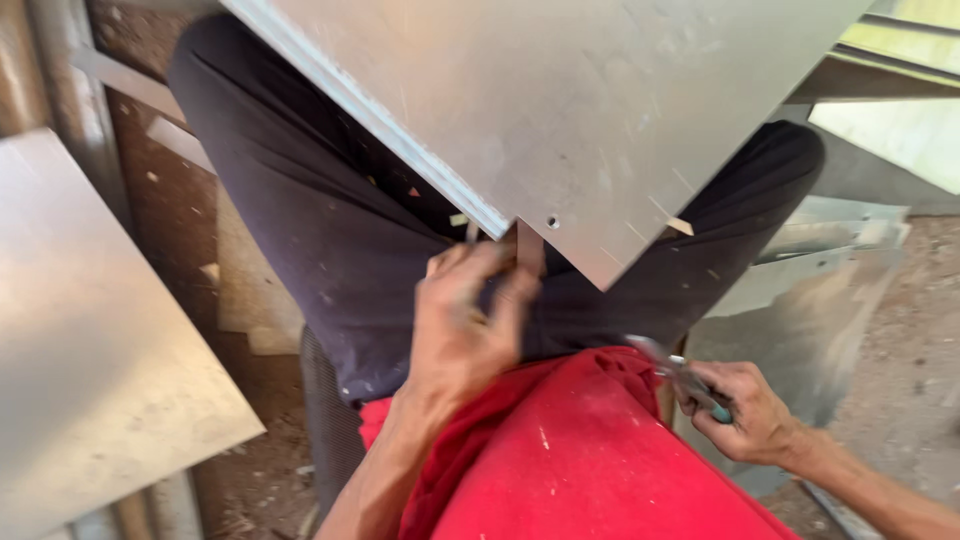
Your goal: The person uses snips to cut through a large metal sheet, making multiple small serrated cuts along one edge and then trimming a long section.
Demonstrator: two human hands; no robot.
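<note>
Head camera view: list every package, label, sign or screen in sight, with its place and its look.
None in view: no package, label, sign or screen.
What shows instead is bare grey sheet metal across the lap, more grey sheets lying around, the left hand pinching a small metal strip at the sheet's lower edge, and the right hand gripping green-handled pliers.

Single head view: we look steeply down from wearer's head onto own lap, close range. Metal sheet fills upper frame; left hand centre, right hand lower right. No second view.
</note>
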